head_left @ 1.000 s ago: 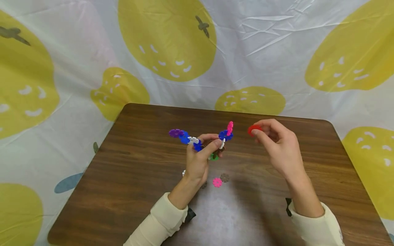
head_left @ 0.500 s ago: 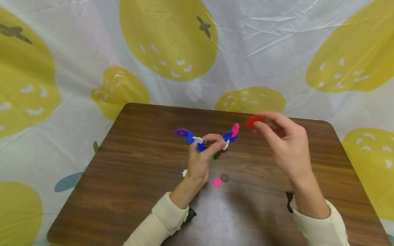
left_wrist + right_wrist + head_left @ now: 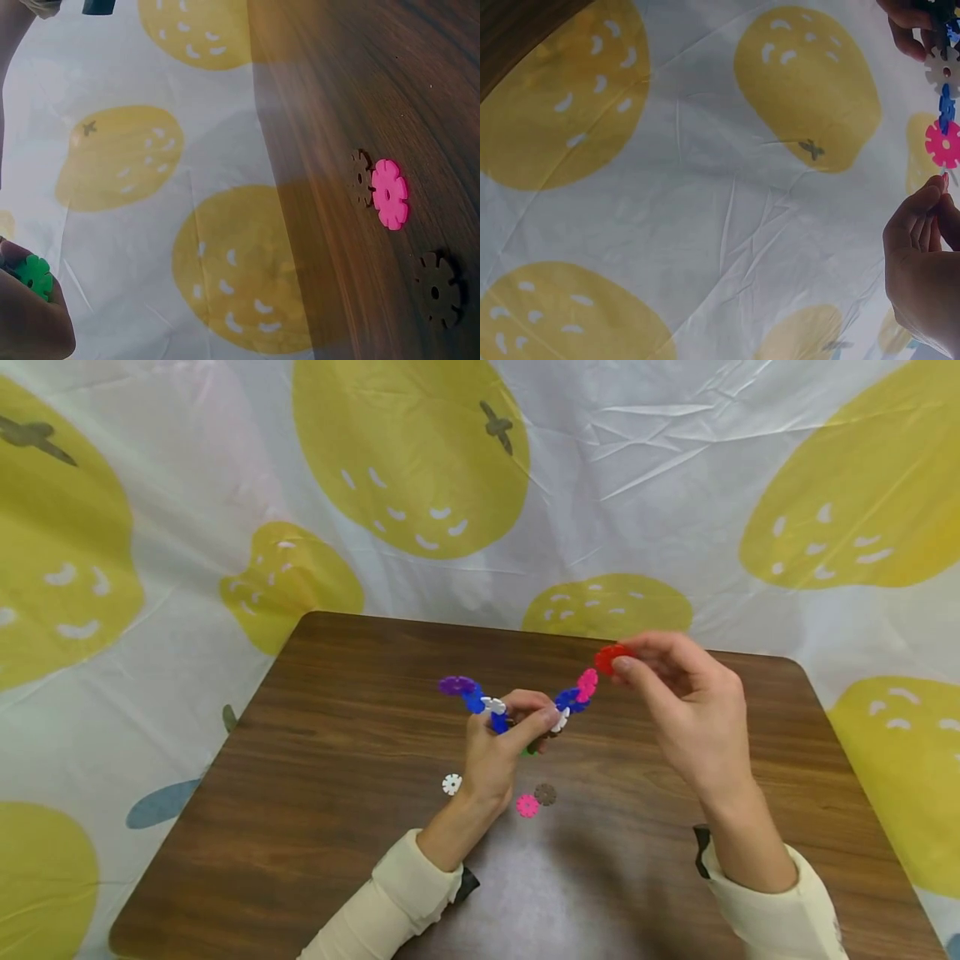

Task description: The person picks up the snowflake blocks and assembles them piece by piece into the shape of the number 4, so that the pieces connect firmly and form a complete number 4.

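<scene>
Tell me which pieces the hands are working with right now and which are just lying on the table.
In hand:
left hand grips the joined chain of discs
right hand pinches the red disc beside the chain's pink end disc

Lying about on the table:
white disc
pink disc
brown disc

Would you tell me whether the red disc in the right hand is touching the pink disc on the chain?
Cannot tell: in the head view the red disc sits right beside the pink disc, with no plain gap or contact.

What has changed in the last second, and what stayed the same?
The right hand carried the red disc up and left, close to the pink disc ending the chain. The left hand shifted the chain slightly right. The loose discs stayed on the table.
</scene>
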`<state>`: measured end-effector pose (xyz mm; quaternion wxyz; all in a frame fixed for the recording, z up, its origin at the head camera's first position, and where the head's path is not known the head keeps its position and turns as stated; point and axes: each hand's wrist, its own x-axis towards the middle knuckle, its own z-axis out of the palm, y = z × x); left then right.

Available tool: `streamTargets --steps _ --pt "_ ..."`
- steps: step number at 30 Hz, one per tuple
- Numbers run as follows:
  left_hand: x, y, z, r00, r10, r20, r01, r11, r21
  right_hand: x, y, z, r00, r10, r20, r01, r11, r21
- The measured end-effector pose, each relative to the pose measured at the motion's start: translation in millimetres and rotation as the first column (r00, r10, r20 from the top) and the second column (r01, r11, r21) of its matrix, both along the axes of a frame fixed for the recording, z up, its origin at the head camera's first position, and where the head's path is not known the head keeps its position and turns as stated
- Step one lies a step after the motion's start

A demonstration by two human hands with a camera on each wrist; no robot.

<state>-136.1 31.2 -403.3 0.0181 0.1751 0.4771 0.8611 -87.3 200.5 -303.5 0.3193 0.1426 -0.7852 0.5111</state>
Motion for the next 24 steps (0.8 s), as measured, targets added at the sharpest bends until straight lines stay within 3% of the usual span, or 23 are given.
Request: streamTargets --steps 8,16,24 --pt "0.6 1 0.5 1.0 -0.004 -0.011 0.003 1.0 -0.024 -0.8 -1 -3.5 1.0 -0.007 0.021 0.006 0.999 0.052" --pt "-0.2 1 0.9 1.0 -0.004 0.004 0.004 1.0 -0.016 -3.7 -6 -9.8 1.0 -0.014 -0.016 0.016 0.998 0.069" --pt "2.3 3 0.4 0.997 0.054 0.047 -0.053 0.998 -0.015 -6.1 -10 -12.4 1.0 -0.009 -0.023 0.01 0.999 0.038"
